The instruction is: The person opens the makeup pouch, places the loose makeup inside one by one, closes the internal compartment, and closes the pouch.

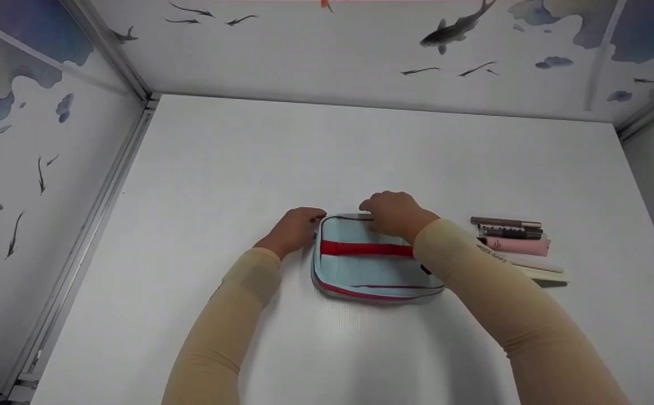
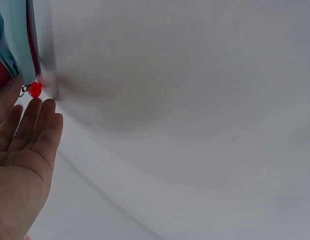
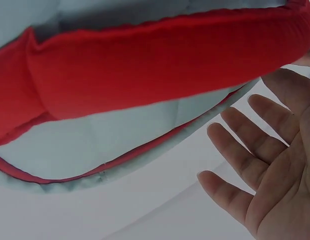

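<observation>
A light-blue zip pouch (image 1: 361, 272) with red piping and a red strap (image 1: 366, 248) lies flat on the white table. At its far left corner is my left hand (image 1: 296, 229), thumb near the fabric and fingers nearly straight. By those fingertips, the left wrist view shows a red bead (image 2: 35, 90) on a small metal ring. My right hand (image 1: 395, 214) reaches over the pouch's far edge. Its fingers (image 3: 240, 145) are spread and hold nothing in the right wrist view, with the thumb close to the pouch's edge; contact there is unclear.
Right of the pouch, several slim items lie on the table (image 1: 220, 169): a brown pen-like stick (image 1: 506, 222), a dark one (image 1: 513, 233), a pink tube (image 1: 518, 246) and pale sticks partly behind my right forearm. Panels printed with fish (image 1: 453, 32) stand around the table.
</observation>
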A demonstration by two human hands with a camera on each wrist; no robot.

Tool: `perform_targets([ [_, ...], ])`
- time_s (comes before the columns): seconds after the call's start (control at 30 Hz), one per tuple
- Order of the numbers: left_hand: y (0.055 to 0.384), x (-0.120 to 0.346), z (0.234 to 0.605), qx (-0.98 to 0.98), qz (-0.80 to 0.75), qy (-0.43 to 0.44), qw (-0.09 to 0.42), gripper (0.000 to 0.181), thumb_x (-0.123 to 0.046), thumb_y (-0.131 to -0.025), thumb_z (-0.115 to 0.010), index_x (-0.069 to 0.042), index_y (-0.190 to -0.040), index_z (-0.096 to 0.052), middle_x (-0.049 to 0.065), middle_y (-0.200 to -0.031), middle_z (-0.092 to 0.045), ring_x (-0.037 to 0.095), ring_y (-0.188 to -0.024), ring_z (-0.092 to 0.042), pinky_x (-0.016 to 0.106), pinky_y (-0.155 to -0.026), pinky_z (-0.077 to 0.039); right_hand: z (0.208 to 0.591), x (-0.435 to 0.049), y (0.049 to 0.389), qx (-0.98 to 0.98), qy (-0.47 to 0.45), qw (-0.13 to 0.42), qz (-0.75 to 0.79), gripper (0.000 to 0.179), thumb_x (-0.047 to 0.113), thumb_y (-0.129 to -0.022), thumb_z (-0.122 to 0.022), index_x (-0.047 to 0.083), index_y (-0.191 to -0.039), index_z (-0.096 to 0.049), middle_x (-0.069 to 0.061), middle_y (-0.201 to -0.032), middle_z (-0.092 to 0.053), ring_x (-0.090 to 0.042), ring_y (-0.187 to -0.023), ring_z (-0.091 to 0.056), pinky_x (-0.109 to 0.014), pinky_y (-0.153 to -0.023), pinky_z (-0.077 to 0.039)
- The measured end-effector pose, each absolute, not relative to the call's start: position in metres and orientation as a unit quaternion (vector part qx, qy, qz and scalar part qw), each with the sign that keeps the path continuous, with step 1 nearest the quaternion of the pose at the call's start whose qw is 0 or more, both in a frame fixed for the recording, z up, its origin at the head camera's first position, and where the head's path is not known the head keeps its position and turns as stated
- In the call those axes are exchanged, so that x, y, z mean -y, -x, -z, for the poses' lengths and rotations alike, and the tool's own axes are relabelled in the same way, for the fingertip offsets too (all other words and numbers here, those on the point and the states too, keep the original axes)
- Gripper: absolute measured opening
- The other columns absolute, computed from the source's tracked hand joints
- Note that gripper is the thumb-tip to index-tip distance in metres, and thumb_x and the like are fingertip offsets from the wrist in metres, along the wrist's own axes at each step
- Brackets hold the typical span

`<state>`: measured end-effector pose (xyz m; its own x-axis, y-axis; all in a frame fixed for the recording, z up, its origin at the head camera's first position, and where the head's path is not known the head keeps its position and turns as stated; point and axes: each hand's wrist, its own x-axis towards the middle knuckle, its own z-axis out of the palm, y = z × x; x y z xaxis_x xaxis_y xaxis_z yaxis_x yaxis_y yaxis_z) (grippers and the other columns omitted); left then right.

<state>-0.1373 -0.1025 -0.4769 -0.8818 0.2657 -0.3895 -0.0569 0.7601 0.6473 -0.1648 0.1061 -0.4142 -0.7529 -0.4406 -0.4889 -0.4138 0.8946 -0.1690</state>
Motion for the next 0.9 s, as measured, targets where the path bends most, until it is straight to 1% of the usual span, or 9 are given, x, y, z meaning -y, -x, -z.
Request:
perform_targets([
  [0.17, 0.141, 0.100, 0.476, -0.906, -0.343, -0.046, 0.245, 0.039, -0.008, -0.098, -0.052, -0.012, -0.137, -0.054, 0.007, -0.135, -0.055, 0.023, -0.129, -0.047, 0.040, -0.109, -0.035, 0.417, -0.106, 0.167, -0.935, 0.227, 0.271, 0.025, 0.045, 0.017, -0.091, -0.065, 0.011, -0.135, -0.057, -0.013, -0.125, -0.062, -0.031, -0.116, -0.056, -0.050, -0.103, -0.041],
  [0.33, 0.147, 0.098, 0.476, -0.908, -0.335, -0.050, 0.247, 0.037, -0.010, -0.100, -0.049, -0.014, -0.136, -0.056, 0.005, -0.135, -0.055, 0.023, -0.130, -0.046, 0.040, -0.110, -0.035, 0.420, -0.106, 0.169, -0.935, 0.217, 0.278, 0.029, 0.045, 0.019, -0.091, -0.066, 0.012, -0.134, -0.057, -0.012, -0.124, -0.062, -0.031, -0.115, -0.056, -0.050, -0.101, -0.042],
  [0.43, 0.150, 0.097, 0.476, -0.904, -0.340, -0.051, 0.253, 0.034, -0.012, -0.101, -0.049, -0.015, -0.134, -0.058, 0.004, -0.134, -0.056, 0.023, -0.129, -0.046, 0.040, -0.110, -0.034, 0.422, -0.106, 0.169, -0.935, 0.211, 0.283, 0.034, 0.045, 0.021, -0.091, -0.066, 0.013, -0.134, -0.057, -0.011, -0.124, -0.062, -0.030, -0.114, -0.056, -0.050, -0.101, -0.043],
  [0.57, 0.153, 0.094, 0.476, -0.899, -0.348, -0.056, 0.260, 0.031, -0.015, -0.099, -0.053, -0.016, -0.129, -0.063, 0.003, -0.130, -0.060, 0.022, -0.125, -0.049, 0.041, -0.109, -0.036, 0.422, -0.106, 0.169, -0.935, 0.206, 0.287, 0.041, 0.045, 0.021, -0.091, -0.066, 0.014, -0.134, -0.057, -0.011, -0.124, -0.062, -0.030, -0.115, -0.056, -0.050, -0.102, -0.042],
  [0.67, 0.154, 0.093, 0.476, -0.904, -0.337, -0.083, 0.250, 0.030, -0.013, -0.097, -0.056, -0.015, -0.126, -0.065, 0.003, -0.126, -0.062, 0.022, -0.122, -0.052, 0.039, -0.108, -0.037, 0.421, -0.106, 0.169, -0.933, 0.217, 0.286, 0.029, 0.044, 0.021, -0.092, -0.065, 0.013, -0.134, -0.057, -0.011, -0.123, -0.063, -0.030, -0.115, -0.056, -0.049, -0.102, -0.042],
  [0.77, 0.155, 0.093, 0.477, -0.909, -0.326, -0.103, 0.239, 0.030, -0.009, -0.097, -0.054, -0.013, -0.125, -0.065, 0.004, -0.125, -0.063, 0.022, -0.121, -0.053, 0.037, -0.108, -0.037, 0.421, -0.106, 0.169, -0.932, 0.226, 0.284, 0.019, 0.041, 0.021, -0.093, -0.063, 0.012, -0.133, -0.058, -0.011, -0.122, -0.064, -0.029, -0.113, -0.057, -0.048, -0.102, -0.042],
  [0.9, 0.156, 0.094, 0.478, -0.912, -0.321, -0.093, 0.238, 0.030, -0.008, -0.099, -0.051, -0.011, -0.125, -0.064, 0.007, -0.127, -0.061, 0.023, -0.122, -0.052, 0.038, -0.108, -0.037, 0.423, -0.106, 0.169, -0.932, 0.215, 0.291, 0.030, 0.036, 0.020, -0.094, -0.061, 0.012, -0.129, -0.061, -0.010, -0.118, -0.065, -0.028, -0.108, -0.058, -0.047, -0.100, -0.044],
])
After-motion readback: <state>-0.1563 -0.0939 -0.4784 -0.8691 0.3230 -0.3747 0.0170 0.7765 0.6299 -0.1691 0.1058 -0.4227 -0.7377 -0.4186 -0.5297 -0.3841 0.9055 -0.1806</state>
